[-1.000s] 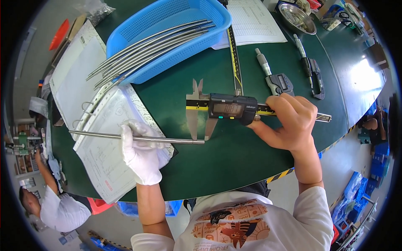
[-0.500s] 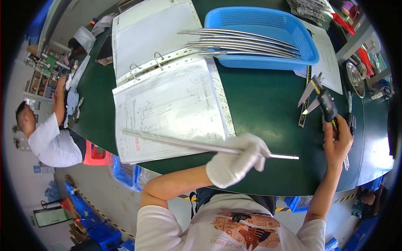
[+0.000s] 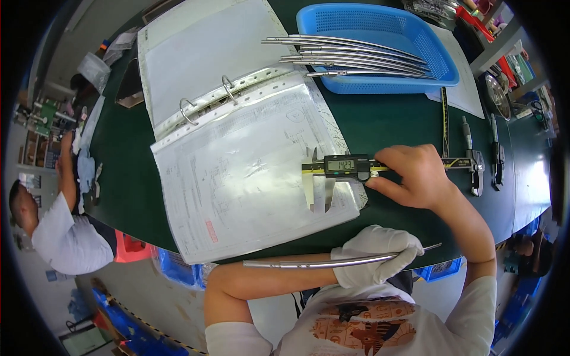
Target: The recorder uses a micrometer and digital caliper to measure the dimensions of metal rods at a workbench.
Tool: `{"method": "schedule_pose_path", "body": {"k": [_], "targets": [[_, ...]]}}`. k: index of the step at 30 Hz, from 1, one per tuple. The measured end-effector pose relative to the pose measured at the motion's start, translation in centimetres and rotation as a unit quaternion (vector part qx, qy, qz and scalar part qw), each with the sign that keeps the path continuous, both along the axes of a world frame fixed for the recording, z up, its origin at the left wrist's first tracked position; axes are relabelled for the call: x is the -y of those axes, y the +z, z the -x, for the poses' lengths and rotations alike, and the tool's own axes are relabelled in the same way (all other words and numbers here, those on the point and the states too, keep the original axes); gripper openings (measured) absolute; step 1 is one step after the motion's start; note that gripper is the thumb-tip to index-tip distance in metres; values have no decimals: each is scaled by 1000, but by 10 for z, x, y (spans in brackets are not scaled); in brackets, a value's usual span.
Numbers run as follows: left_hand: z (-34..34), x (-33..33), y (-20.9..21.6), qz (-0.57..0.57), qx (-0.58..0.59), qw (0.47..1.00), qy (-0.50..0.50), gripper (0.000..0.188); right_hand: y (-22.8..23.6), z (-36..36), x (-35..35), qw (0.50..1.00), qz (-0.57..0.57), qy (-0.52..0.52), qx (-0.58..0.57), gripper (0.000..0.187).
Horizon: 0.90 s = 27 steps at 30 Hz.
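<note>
A white glove covers my left hand [image 3: 380, 252], which is closed around a slender silver metal rod [image 3: 297, 263] near the table's front edge. The rod lies nearly level, its longer part reaching left across my forearm and its thin tip poking out to the right. My bare right hand [image 3: 418, 172] grips a digital caliper [image 3: 347, 168] by its slider, thumb and fingers on either side. The caliper is level, its display lit and its large jaws pointing toward me over the right edge of an open ring binder [image 3: 249, 196] with drawing sheets. Rod and caliper are apart.
Several similar metal rods [image 3: 362, 56] lie across a blue plastic basket [image 3: 380, 89] at the back. To the right are a micrometer [image 3: 472, 154], another measuring tool [image 3: 497, 157] and a metal bowl [image 3: 499, 98]. A person [image 3: 65, 237] works at the far left, near a red stool [image 3: 129, 246].
My right hand has brought the caliper leftward from the table's right side and turned it level over the binder. My left hand has moved right and closer to me with the rod.
</note>
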<state>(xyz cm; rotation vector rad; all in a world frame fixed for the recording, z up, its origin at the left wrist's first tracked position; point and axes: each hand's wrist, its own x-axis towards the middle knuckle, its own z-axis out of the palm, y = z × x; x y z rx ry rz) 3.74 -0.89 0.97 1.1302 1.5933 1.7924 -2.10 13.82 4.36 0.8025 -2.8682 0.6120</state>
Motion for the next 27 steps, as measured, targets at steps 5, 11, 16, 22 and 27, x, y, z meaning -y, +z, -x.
{"method": "schedule_pose_path", "body": {"k": [5, 11, 16, 22, 27], "targets": [[-3, -2, -5, -9, -9, 1000, 18, 20, 0, 3, 4, 999, -41, -21, 11, 38], [-1, 3, 5, 22, 36, 999, 30, 18, -3, -14, -16, 990, -46, -134, 2, 46], [3, -1, 1, 38, 31, 999, 13, 16, -16, -27, -22, 965, -42, -257, -12, 42], [3, 1, 3, 29, 88, 996, 2, 13, -27, -30, -29, 943, -18, -333, -11, 37], [4, -1, 1, 24, 84, 996, -2, 12, -26, -32, -32, 940, -9, -342, 5, 39]]}}
